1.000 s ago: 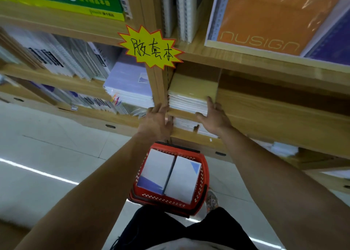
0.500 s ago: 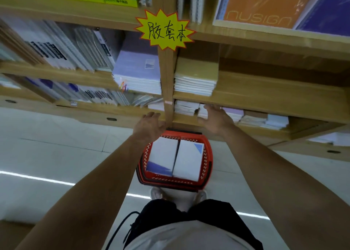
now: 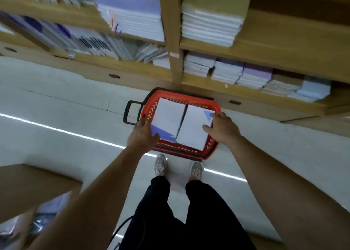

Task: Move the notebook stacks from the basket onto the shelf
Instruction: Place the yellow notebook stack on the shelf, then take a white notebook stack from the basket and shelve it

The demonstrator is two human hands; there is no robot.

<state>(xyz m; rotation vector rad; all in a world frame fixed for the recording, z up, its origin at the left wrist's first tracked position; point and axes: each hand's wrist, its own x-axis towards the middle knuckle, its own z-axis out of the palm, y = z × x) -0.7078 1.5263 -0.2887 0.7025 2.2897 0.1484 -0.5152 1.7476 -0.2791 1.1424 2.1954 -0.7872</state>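
Filling one basket [image 3: 180,149] are two notebook stacks [image 3: 168,119] [image 3: 193,130].

Red plastic basket [image 3: 215,105] with black plastic handle [image 3: 130,112]. Matt wooden shelf [image 3: 284,46]. Smooth paper notebook stacks [image 3: 181,124]; glossy tiled floor [image 3: 66,101].
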